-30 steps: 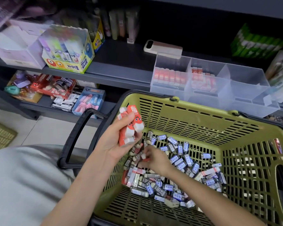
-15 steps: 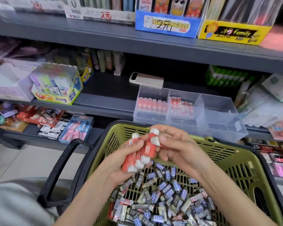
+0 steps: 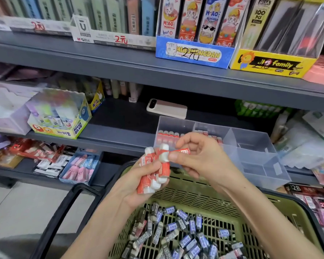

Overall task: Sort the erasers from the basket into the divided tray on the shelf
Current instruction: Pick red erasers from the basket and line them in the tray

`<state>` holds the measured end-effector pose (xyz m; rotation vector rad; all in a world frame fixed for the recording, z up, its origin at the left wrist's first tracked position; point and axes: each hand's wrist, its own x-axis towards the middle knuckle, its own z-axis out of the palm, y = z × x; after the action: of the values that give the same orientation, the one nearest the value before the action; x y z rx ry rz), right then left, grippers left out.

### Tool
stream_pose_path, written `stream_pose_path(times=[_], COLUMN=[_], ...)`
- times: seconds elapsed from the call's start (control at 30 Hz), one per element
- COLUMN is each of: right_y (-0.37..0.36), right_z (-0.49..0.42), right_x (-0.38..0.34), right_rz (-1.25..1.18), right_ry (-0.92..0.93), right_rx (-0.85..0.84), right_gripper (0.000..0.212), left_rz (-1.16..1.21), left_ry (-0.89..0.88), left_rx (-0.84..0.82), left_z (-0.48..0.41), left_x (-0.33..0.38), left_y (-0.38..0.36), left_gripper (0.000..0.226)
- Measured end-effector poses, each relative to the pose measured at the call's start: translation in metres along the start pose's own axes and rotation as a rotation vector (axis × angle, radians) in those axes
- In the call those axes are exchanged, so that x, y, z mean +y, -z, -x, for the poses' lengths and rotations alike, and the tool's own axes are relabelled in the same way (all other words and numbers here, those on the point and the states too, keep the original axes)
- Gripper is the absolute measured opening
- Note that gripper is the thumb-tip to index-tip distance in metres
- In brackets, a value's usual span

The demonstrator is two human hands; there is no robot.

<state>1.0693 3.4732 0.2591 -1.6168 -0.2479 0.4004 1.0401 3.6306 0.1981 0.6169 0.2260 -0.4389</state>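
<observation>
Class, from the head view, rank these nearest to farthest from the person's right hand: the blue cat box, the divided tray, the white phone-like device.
1. divided tray, just behind the right hand, on the middle shelf.
2. white phone-like device, deeper on that shelf, slightly left.
3. blue cat box, up on the shelf above.

Your right hand (image 3: 200, 161) hides the divided tray's (image 3: 251, 144) middle compartment; the basket (image 3: 195, 197) is cut off at the bottom; the shelf's (image 3: 116, 133) left-end glue box (image 3: 60, 116) is blurred.
</observation>
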Motion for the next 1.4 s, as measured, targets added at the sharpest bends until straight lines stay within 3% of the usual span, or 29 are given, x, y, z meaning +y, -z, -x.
stream_pose_path(times=[0.07, 0.2, 0.33, 0.47, 0.57, 0.67, 0.77, 0.83, 0.93, 1.17, 1.33, 1.4], right_y=[0.002, 0.011, 0.013, 0.025, 0.027, 0.018, 0.007, 0.001, 0.002, 0.007, 0.009, 0.011], right_z=[-0.010, -0.027, -0.033, -0.051, -0.074, -0.096, -0.118, -0.130, -0.143, -0.150, -0.151, -0.151], right_x=[-0.003, -0.001, 0.006, 0.012, 0.021, 0.032, 0.036, 0.036, 0.038, 0.038, 0.039, 0.039], right_rz=[-0.073, -0.217, -0.237, -0.280, 0.002, 0.299, 0.618, 0.750, 0.754, 0.943, 0.962, 0.856], right_ry=[-0.006, -0.013, -0.037, -0.093, -0.120, -0.123, -0.148, -0.197, -0.322, -0.423, -0.415, -0.415], right_rx=[-0.045, -0.086, -0.148, 0.061, 0.291, 0.481, 0.577, 0.573, 0.518, 0.105, 0.101, 0.117], right_gripper=[0.030, 0.022, 0.030, 0.024, 0.015, 0.029, 0.028, 0.028, 0.036, 0.026, 0.020, 0.012], left_rz=[0.065, 0.245, 0.298, 0.291, 0.283, 0.324, 0.334, 0.330, 0.319, 0.305, 0.285, 0.273], left_ry=[-0.018, -0.040, -0.044, -0.084, -0.112, -0.139, -0.153, -0.159, -0.164, -0.159, -0.170, -0.170], left_rx=[0.017, 0.042, -0.063, -0.130, -0.078, 0.000, 0.020, 0.013, 0.011, 0.039, 0.068, 0.069], left_z=[-0.003, -0.010, -0.012, -0.010, -0.011, -0.013, -0.013, -0.012, -0.012, -0.013, -0.015, -0.015], left_x=[0.007, 0.019, 0.026, 0.030, 0.032, 0.033, 0.035, 0.035, 0.035, 0.033, 0.032, 0.032], left_y=[0.000, 0.003, 0.005, 0.010, 0.014, 0.018, 0.021, 0.022, 0.023, 0.024, 0.025, 0.025], left_gripper=[0.061, 0.090, 0.067, 0.058, 0.064, 0.086, 0.097, 0.096, 0.097, 0.111, 0.119, 0.115])
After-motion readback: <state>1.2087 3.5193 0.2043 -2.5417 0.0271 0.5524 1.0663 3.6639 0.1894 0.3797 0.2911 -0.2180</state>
